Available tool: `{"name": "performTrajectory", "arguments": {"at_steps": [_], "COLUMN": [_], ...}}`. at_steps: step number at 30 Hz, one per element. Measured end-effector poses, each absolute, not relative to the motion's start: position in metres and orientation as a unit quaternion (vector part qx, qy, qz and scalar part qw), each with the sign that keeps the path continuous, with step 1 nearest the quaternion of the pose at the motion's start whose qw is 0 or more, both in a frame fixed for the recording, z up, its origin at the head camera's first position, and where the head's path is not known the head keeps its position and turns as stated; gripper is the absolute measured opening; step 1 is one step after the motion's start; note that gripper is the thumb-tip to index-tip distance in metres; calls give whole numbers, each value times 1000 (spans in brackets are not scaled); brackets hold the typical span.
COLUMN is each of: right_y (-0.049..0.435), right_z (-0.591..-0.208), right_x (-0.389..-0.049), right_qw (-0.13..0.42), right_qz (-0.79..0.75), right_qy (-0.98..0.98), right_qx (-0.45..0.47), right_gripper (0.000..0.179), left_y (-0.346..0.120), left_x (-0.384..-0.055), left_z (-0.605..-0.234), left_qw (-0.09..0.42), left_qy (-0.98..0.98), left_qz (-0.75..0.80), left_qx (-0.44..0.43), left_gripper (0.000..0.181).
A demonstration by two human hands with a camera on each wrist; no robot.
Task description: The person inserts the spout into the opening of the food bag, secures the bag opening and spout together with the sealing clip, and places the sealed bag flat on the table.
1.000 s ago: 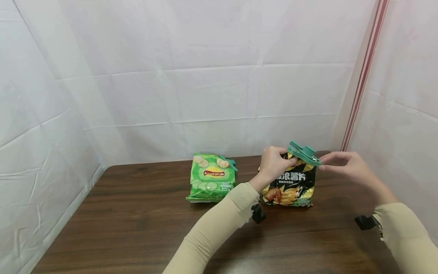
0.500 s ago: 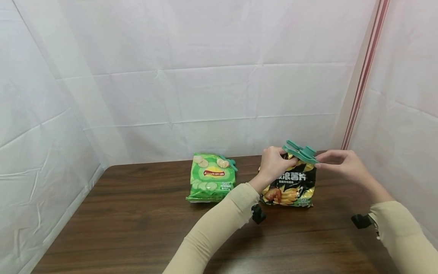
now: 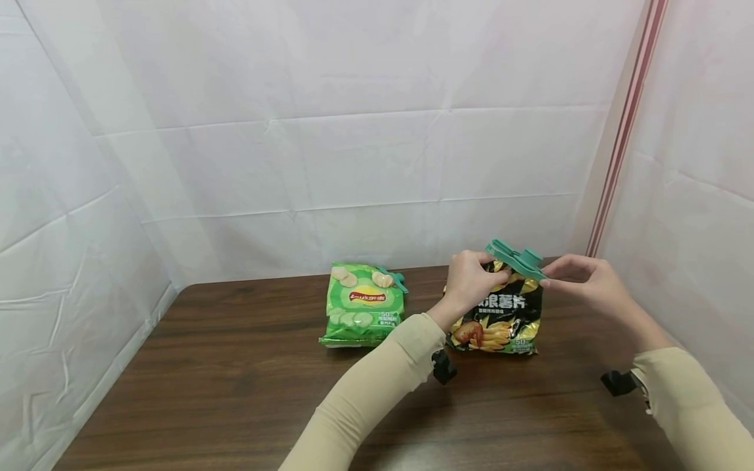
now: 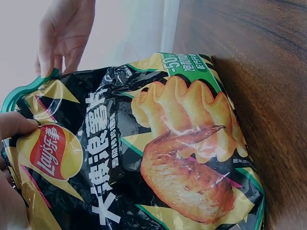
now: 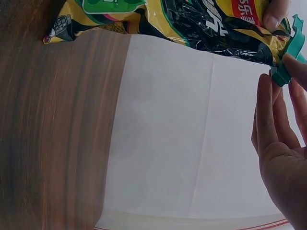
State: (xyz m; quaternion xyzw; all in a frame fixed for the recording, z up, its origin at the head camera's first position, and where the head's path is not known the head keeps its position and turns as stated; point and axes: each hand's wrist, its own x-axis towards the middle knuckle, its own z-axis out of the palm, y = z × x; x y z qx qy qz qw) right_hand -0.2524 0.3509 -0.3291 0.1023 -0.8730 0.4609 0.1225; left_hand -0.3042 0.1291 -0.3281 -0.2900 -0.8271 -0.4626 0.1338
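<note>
A black and yellow bag of potato chips (image 3: 501,320) stands on the table at right of centre, with a chicken wing printed on its front. My left hand (image 3: 468,282) pinches its upper left part, thumb on the front beside the red logo in the left wrist view. Across the bag's top lies a teal bag clip (image 3: 517,260), slanting down to the right. The right hand (image 3: 580,278) pinches the clip's right end between thumb and fingers. In the right wrist view that end of the clip (image 5: 290,52) sits right at the bag's top corner.
A green bag of chips (image 3: 365,304) lies to the left on the dark wooden table (image 3: 235,379). Another teal clip (image 3: 397,280) shows at its upper right corner. White sheeting (image 3: 353,131) encloses the back and sides.
My right hand and the teal clip have shifted slightly left along the top of the black bag. The left hand keeps its hold in the same place.
</note>
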Motion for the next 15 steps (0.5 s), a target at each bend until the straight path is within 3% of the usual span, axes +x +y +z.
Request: {"name": "performTrajectory", "arguments": {"at_steps": [8,15], "right_y": [352,350], "right_z": [-328,-325], "right_x": [-250,-250], "right_qw": [116,103], "right_qz": [447,425], "right_qy": [-882,-897], "right_qx": [91,67], "right_gripper": [27,31], "left_y": [128,127], "left_x": [-304,-303], "left_z": [-329,-328], "left_qw": [134,140], "left_qy": [-831,-829], "left_qz": [-457,-447], "left_qx": [-288,-305], "left_gripper": [11,33]}}
